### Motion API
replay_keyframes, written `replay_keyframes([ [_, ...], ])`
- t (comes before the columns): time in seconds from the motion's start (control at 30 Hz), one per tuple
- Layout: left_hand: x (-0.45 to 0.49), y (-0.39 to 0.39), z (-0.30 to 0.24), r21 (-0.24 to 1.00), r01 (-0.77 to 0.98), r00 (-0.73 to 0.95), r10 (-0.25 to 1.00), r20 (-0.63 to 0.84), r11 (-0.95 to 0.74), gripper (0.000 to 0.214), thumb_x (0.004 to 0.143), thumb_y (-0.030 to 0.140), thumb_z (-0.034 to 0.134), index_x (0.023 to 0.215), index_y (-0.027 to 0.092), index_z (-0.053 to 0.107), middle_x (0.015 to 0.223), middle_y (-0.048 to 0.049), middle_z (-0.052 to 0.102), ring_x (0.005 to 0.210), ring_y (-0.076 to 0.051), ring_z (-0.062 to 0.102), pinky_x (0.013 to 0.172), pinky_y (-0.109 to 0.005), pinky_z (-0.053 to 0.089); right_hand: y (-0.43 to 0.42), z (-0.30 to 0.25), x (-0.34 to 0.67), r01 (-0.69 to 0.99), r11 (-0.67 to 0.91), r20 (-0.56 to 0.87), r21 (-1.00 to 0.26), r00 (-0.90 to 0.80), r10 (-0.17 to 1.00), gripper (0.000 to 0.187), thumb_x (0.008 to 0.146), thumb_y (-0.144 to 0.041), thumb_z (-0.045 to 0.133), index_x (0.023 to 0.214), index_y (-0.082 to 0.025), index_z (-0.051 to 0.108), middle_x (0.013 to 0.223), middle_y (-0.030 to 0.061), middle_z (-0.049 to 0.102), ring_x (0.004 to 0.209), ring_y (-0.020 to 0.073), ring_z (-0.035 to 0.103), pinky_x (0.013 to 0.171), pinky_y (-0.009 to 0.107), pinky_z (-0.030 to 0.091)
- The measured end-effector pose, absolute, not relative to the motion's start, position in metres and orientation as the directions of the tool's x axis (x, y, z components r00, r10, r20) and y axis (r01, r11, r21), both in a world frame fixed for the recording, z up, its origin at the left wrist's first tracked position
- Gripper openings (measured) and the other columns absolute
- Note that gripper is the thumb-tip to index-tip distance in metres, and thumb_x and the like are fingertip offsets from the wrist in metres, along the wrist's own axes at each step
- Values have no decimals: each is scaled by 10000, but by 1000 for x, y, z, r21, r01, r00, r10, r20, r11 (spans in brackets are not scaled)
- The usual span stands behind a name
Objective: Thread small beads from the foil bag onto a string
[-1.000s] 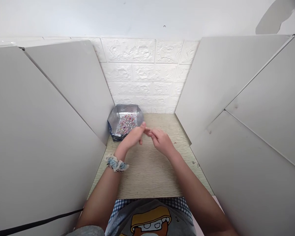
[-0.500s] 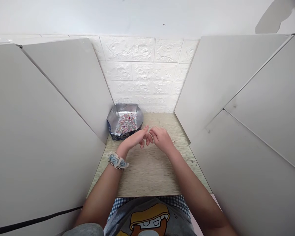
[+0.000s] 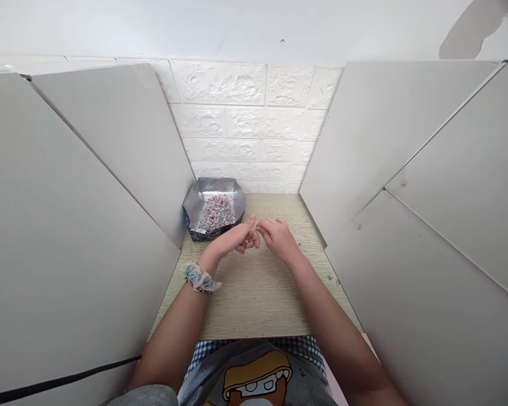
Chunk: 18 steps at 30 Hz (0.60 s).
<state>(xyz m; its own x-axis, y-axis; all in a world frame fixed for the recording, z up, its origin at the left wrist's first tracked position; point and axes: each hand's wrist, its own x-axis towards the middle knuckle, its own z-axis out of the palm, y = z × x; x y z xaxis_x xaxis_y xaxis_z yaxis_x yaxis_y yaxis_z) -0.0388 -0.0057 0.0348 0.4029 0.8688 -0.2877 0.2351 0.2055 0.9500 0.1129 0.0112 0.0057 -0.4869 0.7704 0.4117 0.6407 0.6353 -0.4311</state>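
Observation:
My left hand [image 3: 236,237], with a light blue frilled scrunchie [image 3: 201,278] around its wrist, is held above the table. Its thumb points up and away from me, and its other fingers curl inward. Close against its fingertips is my right hand [image 3: 276,237], thumb and forefinger pinched together. Whatever lies between the fingers of either hand is too small to make out. Just behind the left hand stands an opened dark blue bag with a silvery lining [image 3: 192,198], holding many small beads [image 3: 217,212] in pink, red, white and clear.
The wood-grain tabletop [image 3: 254,304] is enclosed by a grey-white panel on the left [image 3: 110,169] and another on the right [image 3: 355,141]. White brick-patterned wall [image 3: 245,121] rises behind. Tiny bits [image 3: 333,279] lie by the right edge. A black strap [image 3: 63,379] crosses the lower left.
The fingers of my left hand have curled in closer together. My right hand stays pinched beside them, barely moved. The bag of beads stays in place.

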Motion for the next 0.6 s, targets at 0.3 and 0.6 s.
replay_keyframes([
  [0.3,-63,-11,58,659,-740,253,964,84,137,667,825,551,105,635,140,595,468,32,403,264,10,116,394,-203,302,16,-1,115,701,551,252,-452,-493,833,229,889,-240,317,764,-181,500,760,4,562,716,112,487,829,315,270],
  [0.6,-58,-36,140,758,-635,118,951,287,-150,644,883,369,87,538,143,581,365,41,273,252,-1,154,393,-188,324,49,-3,129,875,383,257,-296,-313,914,260,877,-206,301,795,-176,546,798,52,559,738,148,501,935,456,165],
])
